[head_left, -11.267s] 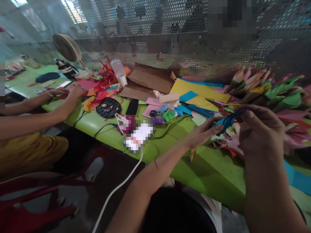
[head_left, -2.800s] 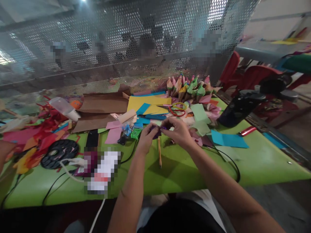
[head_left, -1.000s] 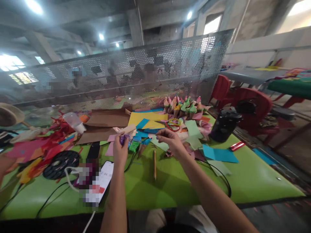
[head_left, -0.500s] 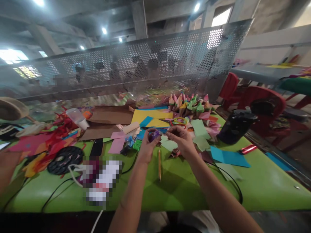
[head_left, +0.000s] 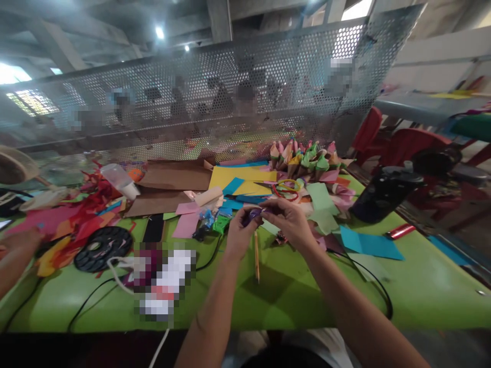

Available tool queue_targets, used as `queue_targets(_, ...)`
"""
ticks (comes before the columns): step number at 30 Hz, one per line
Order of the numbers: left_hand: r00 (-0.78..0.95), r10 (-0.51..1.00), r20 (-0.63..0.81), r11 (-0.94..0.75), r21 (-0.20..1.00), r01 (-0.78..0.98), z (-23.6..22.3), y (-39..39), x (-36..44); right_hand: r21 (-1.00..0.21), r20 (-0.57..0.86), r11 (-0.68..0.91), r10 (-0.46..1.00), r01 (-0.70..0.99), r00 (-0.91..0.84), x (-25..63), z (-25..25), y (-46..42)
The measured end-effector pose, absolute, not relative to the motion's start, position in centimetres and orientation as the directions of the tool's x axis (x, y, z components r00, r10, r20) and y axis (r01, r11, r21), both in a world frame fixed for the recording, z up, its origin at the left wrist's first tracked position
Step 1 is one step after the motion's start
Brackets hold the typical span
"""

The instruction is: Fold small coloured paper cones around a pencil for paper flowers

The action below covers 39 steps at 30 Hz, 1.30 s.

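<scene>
My left hand (head_left: 238,234) and my right hand (head_left: 290,221) meet above the green table (head_left: 291,301), both pinching a small purple shiny piece (head_left: 253,214) between their fingertips. A pencil (head_left: 257,254) lies on the table right below them. Small blue and green wrapped bits (head_left: 215,222) lie just left of my left hand. Behind my hands are yellow and blue paper sheets (head_left: 238,180) and a cluster of folded paper cones (head_left: 303,158).
A black bottle (head_left: 383,194) lies at the right, with a red lighter (head_left: 399,232) beside it. A black cable (head_left: 374,286) loops at the right. A phone (head_left: 154,228), a black disc (head_left: 103,249), and red paper scraps lie left. Another person's hand (head_left: 19,245) rests far left.
My hands came together from apart and now both pinch the purple piece; the view tilted slightly downward.
</scene>
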<state>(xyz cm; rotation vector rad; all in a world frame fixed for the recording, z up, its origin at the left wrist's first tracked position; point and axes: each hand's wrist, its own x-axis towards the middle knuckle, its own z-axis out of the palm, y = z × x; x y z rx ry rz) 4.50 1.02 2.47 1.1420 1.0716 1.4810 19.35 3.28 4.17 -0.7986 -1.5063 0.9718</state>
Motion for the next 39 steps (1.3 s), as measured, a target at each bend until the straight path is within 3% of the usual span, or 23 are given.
queue_targets(10, -0.146, 0.979, 0.143, -0.168, 0.97, -0.178, 2.36, 0.98, 4.53, -0.804, 0.545, 0.563, 0.826, 0.19, -0.143, 19.37, 3.6, 3.4)
queue_targets(31, -0.224, 0.957, 0.185, -0.217, 0.968, -0.126, 2.51, 1.22, 4.98, -0.713, 0.612, 0.62, 0.778, 0.328, -0.139, 18.81, 3.23, 3.33)
queue_targets(35, -0.222, 0.966, 0.13, -0.17, 0.971, -0.17, 2.52, 1.16, 5.18, -0.756, 0.597, 0.592, 0.799, 0.279, -0.078, 18.42, 3.19, 3.01)
queue_targets(39, -0.258, 0.961, 0.105, -0.145, 0.979, -0.145, 2.16, 1.54, 4.72, -0.905, 0.425, 0.426, 0.904, 0.014, -0.042, 18.6, 3.33, 3.42)
